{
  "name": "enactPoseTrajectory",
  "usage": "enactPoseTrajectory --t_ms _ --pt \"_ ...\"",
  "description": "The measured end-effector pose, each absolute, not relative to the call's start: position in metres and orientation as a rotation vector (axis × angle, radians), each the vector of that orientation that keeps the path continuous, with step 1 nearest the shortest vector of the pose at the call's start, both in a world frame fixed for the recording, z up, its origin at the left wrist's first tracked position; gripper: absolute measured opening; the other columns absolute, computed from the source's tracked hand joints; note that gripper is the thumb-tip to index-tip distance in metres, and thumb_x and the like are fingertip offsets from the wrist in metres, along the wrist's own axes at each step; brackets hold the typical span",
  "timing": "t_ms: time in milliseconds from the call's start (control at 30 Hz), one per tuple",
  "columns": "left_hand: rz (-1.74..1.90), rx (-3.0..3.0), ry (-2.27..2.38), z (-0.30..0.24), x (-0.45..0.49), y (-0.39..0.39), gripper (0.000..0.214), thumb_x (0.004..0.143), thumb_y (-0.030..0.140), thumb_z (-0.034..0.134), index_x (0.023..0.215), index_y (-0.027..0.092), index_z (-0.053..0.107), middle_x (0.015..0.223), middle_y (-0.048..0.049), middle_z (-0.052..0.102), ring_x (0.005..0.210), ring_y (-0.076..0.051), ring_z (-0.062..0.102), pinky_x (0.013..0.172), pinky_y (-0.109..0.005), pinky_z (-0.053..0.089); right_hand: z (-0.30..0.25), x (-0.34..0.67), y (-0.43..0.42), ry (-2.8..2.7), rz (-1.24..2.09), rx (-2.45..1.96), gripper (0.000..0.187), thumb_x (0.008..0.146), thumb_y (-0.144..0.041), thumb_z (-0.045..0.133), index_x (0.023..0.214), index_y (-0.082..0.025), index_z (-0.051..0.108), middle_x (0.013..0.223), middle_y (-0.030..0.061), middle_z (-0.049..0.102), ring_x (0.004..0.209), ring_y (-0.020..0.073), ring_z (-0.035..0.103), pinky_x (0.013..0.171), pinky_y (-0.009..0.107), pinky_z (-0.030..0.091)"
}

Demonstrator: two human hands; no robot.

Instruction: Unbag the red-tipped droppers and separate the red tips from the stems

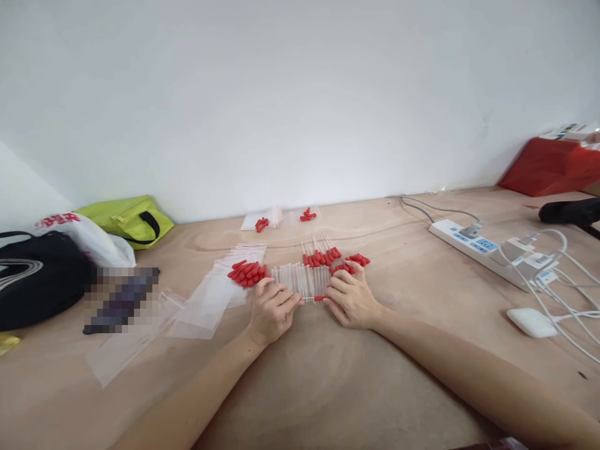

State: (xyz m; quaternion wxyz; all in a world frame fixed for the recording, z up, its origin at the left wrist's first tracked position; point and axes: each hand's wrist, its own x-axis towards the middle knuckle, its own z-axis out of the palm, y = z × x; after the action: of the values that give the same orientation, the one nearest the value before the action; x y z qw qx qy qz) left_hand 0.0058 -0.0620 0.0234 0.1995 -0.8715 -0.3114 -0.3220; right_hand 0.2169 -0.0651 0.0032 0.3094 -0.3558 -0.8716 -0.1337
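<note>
Between my hands lies a clear glass dropper tube (307, 300) with a red rubber bulb (319, 298) at its right end. My left hand (276, 311) pinches the tube's left end, and my right hand (351, 300) pinches the red bulb. Just beyond them is a row of bare glass tubes (294, 279), laid side by side. Behind that row lie several droppers with red bulbs (321, 257), their tips pointing at the wall. A pile of loose red bulbs (247, 274) sits beyond my left hand; another small pile (359, 259) is partly hidden by my right hand.
Clear zip bags (206, 300) overlap at the left. Two bags with red-bulbed items (261, 224) lie by the wall (300, 112). A green bag (131, 219) and black bag (42, 275) stand far left. A power strip (487, 250), cables and white charger (533, 322) occupy the right.
</note>
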Motion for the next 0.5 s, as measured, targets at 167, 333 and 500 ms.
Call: enactPoseTrajectory --t_ms 167,333,500 --pt "-0.889 -2.475 -0.888 0.0232 0.0064 -0.0620 0.019 0.082 0.019 0.047 0.069 0.022 0.060 0.058 0.0045 0.062 0.061 -0.011 0.055 0.081 -0.037 0.033 0.0028 0.2163 -0.0646 -2.308 -0.342 -0.904 0.017 0.077 -0.025 0.042 0.065 -0.018 0.052 0.068 -0.0002 0.051 0.081 0.0159 0.044 0.093 0.045 0.015" --pt "-0.894 -2.502 -0.873 0.0216 0.0056 -0.0619 0.018 0.083 0.019 0.047 0.072 0.022 0.061 0.060 0.0039 0.063 0.063 -0.011 0.056 0.082 -0.037 0.033 0.0026 0.2157 -0.0651 -2.294 -0.334 -0.894 0.016 0.073 -0.024 0.042 0.063 -0.018 0.052 0.064 -0.0007 0.048 0.077 0.0150 0.043 0.091 0.043 0.018" --pt "-0.921 -2.495 -0.818 0.0210 0.0064 -0.0620 0.016 0.083 0.019 0.048 0.072 0.021 0.060 0.060 0.0044 0.063 0.064 -0.012 0.056 0.081 -0.037 0.033 0.0036 0.2148 -0.0662 -2.293 -0.324 -0.887 0.015 0.072 -0.022 0.040 0.060 -0.018 0.050 0.063 -0.0005 0.046 0.074 0.0146 0.042 0.089 0.042 0.019"
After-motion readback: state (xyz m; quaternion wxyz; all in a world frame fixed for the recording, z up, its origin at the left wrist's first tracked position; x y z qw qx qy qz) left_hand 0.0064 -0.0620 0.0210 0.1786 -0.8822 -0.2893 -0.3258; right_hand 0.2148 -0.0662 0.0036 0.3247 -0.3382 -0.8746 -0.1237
